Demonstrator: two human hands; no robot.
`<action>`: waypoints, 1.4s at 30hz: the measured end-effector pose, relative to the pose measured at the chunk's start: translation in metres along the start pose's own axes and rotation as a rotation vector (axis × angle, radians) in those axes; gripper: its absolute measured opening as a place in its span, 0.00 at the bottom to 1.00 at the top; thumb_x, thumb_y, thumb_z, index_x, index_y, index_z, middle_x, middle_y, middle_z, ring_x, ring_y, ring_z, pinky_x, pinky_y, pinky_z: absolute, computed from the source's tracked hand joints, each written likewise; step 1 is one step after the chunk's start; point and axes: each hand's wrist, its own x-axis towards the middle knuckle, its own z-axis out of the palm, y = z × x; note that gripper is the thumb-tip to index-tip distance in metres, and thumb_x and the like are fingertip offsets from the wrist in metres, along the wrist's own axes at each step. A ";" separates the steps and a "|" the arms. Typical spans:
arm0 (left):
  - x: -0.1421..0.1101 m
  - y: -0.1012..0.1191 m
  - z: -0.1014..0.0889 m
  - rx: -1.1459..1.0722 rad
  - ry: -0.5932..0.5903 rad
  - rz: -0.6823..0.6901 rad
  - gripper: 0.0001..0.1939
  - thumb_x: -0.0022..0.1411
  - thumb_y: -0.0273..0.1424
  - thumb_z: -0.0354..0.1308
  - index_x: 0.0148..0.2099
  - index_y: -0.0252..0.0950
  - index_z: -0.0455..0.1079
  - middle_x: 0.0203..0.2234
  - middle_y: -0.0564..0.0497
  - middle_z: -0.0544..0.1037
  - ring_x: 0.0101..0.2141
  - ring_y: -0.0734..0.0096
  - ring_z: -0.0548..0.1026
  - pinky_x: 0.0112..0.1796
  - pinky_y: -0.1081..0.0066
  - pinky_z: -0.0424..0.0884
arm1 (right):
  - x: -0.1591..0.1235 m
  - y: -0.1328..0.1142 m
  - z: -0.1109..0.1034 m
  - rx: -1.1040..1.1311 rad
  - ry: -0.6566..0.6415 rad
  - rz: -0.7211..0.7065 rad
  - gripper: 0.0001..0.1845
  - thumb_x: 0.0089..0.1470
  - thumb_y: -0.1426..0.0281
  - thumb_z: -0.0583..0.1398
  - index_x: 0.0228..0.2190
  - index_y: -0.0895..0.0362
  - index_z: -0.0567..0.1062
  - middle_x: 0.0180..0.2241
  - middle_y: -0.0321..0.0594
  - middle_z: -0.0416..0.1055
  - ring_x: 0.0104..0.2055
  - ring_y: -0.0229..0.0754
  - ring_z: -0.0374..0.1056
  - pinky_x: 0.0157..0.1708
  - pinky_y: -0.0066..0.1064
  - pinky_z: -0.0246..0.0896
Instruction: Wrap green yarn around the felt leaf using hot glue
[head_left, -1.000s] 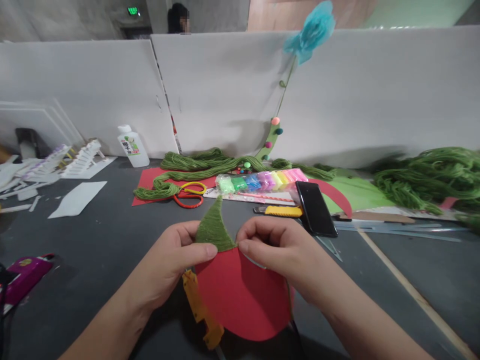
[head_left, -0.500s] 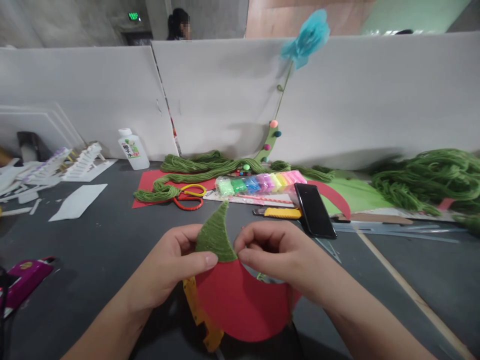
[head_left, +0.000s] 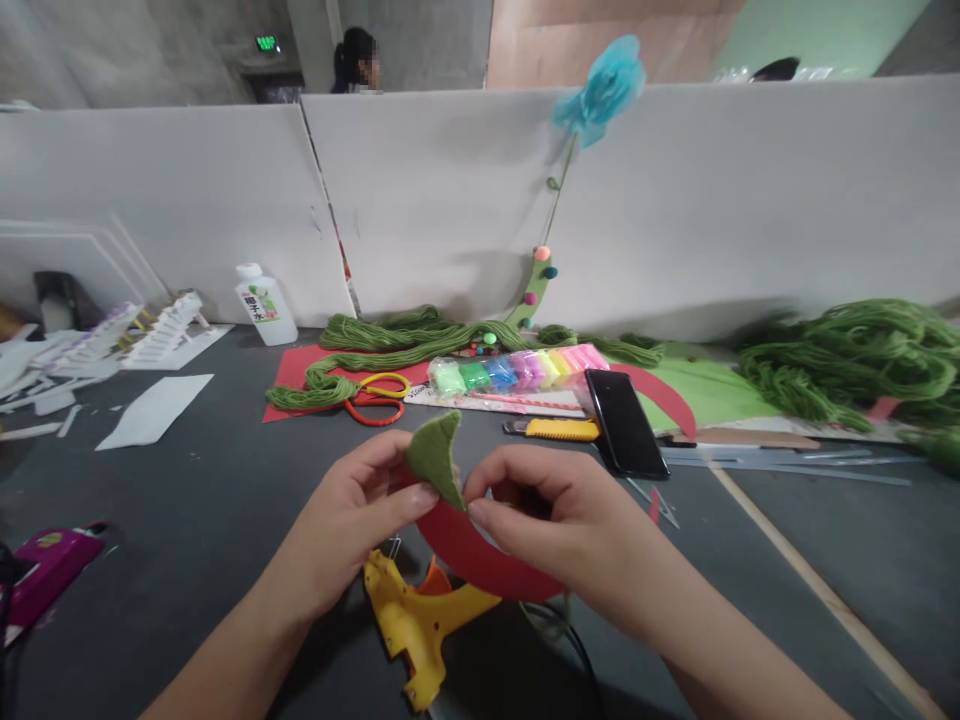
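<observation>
My left hand (head_left: 360,520) is closed on a curved piece of red card (head_left: 472,550), thumb in front and fingers behind. Its pointed end is wrapped in green yarn (head_left: 435,460). At the right edge of the wrapping, my right hand (head_left: 555,515) pinches with thumb and forefinger, apparently on the yarn strand; the pinch itself is mostly hidden. A thin green strand hangs below that hand. Under the card, a yellow glue gun (head_left: 420,625) with an orange trigger lies on the dark table.
Beyond my hands lie scissors (head_left: 375,405), a yellow craft knife (head_left: 559,429), a phone (head_left: 626,425), packed coloured clay (head_left: 517,370) and yarn skeins (head_left: 855,350). A bottle (head_left: 266,308) stands by the white partition (head_left: 435,180); behind it is a person's head (head_left: 354,60).
The red card has tilted, so its broad face now looks narrow and the glue gun below shows more fully. The wrapped tip has turned. Both hands keep their hold.
</observation>
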 end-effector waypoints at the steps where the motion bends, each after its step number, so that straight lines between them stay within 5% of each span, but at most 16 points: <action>1: 0.000 0.000 0.001 0.022 0.017 0.014 0.07 0.54 0.26 0.61 0.38 0.40 0.73 0.34 0.55 0.77 0.37 0.74 0.73 0.40 0.77 0.67 | -0.001 0.000 0.001 -0.025 0.010 -0.016 0.05 0.45 0.76 0.55 0.21 0.58 0.70 0.17 0.29 0.58 0.20 0.30 0.51 0.19 0.21 0.46; 13: -0.007 -0.004 0.007 0.327 0.230 0.292 0.15 0.56 0.26 0.58 0.45 0.43 0.63 0.45 0.51 0.71 0.48 0.66 0.69 0.50 0.64 0.64 | -0.009 0.000 0.013 -0.397 0.104 -0.245 0.08 0.49 0.76 0.55 0.22 0.57 0.69 0.17 0.29 0.62 0.19 0.30 0.55 0.20 0.22 0.46; 20: -0.013 0.001 0.008 0.770 0.181 0.454 0.08 0.58 0.21 0.53 0.35 0.39 0.69 0.36 0.53 0.70 0.39 0.74 0.70 0.42 0.75 0.64 | -0.007 0.008 0.015 -0.511 0.117 -0.321 0.06 0.51 0.75 0.55 0.24 0.57 0.70 0.18 0.30 0.61 0.19 0.31 0.55 0.21 0.23 0.45; 29: -0.012 0.003 0.014 0.674 0.319 0.241 0.09 0.58 0.28 0.54 0.25 0.38 0.67 0.25 0.57 0.69 0.29 0.75 0.68 0.32 0.77 0.63 | -0.008 0.009 0.015 -0.538 0.116 -0.339 0.06 0.54 0.73 0.55 0.27 0.57 0.70 0.22 0.34 0.67 0.22 0.33 0.59 0.23 0.24 0.48; 42: -0.010 0.009 0.010 0.650 0.181 0.099 0.13 0.62 0.32 0.50 0.24 0.38 0.60 0.24 0.57 0.63 0.28 0.74 0.64 0.32 0.75 0.59 | -0.004 0.006 0.006 -0.561 0.169 -0.236 0.04 0.53 0.71 0.56 0.27 0.55 0.70 0.25 0.33 0.69 0.26 0.36 0.63 0.25 0.26 0.52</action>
